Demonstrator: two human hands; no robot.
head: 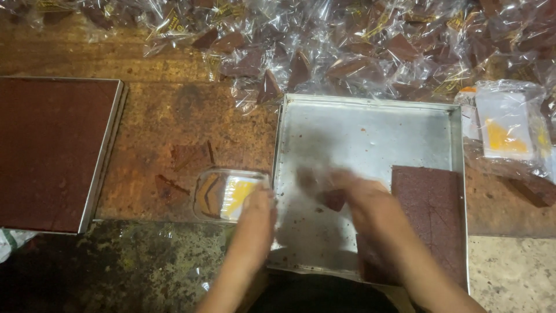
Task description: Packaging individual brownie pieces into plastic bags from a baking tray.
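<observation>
My left hand point(253, 223) rests on the near end of a clear plastic bag point(229, 194) with a yellow patch, lying flat on the worn table just left of a metal tray point(359, 124). My right hand point(353, 194) is blurred over the tray's middle, fingers closed on a small dark brown cake piece point(331, 199). A slab of brown cake point(431, 211) fills the tray's right near corner, beside my right forearm.
A second tray point(107, 156) full of uncut brown cake sits at the left. Many bagged triangular cake pieces point(347, 52) are heaped along the far side. A stack of clear bags point(507, 124) lies at the right. Crumbs dot the rusty tabletop point(174, 124).
</observation>
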